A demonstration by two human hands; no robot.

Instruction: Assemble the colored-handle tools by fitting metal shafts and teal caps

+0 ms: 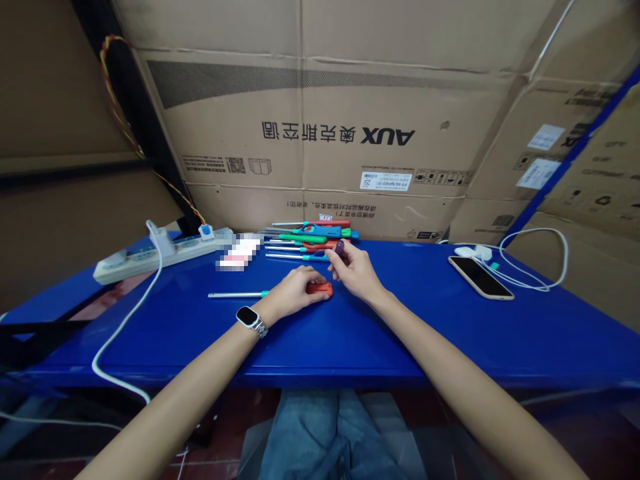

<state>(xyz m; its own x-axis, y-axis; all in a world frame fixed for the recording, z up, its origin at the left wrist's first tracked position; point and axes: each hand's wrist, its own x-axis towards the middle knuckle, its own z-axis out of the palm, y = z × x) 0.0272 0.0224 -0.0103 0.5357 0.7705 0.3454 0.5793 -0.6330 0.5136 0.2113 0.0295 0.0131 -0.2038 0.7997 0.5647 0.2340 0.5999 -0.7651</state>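
Note:
An orange stick lighter (323,289) with a long metal tube and a teal collar lies flat on the blue table (430,340). My left hand (295,292) is closed over its handle, and the tube points left. Just to the right, my right hand (357,272) pinches a small dark purple object (340,247) above the handle's end. What kind of object this is, and whether its lower end touches the lighter, I cannot make out. Behind both hands lie several more stick lighters (304,239) with red, blue and green handles, side by side.
A white power strip (133,262) with plugs and cables stands at the left. A phone (480,277) lies at the right beside a coiled white cable (545,287). A big cardboard sheet (320,100) closes off the back. A blurred-out slip (240,253) sits left of the lighters.

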